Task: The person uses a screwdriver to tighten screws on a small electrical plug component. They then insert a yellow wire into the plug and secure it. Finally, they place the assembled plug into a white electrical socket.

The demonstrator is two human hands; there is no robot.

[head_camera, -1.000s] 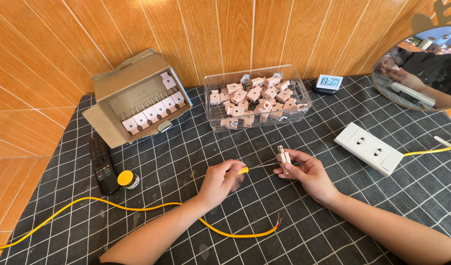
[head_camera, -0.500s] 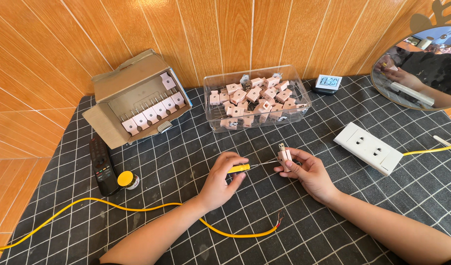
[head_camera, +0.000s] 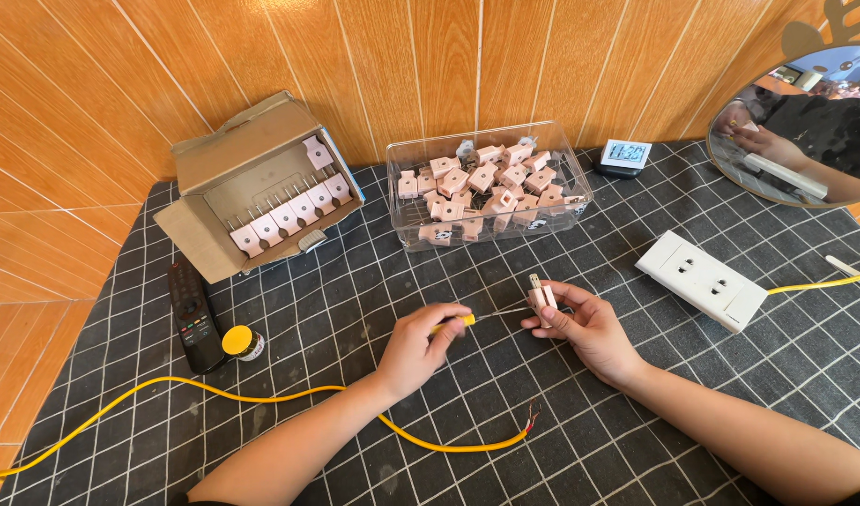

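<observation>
Screwdriver meets plug over the bench (head_camera: 636,450)

Left hand (head_camera: 419,345) grips a yellow-handled screwdriver (head_camera: 460,320); right hand (head_camera: 580,323) pinches a pink plug (head_camera: 542,298), prongs up, steadying it for the tip.

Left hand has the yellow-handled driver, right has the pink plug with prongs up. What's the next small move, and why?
Probably bring the screwdriver tip the last bit across to the plug. The left hand aims its thin shaft at the plug pinched in the right hand, but whether the tip touches it is too fine to tell.
</observation>
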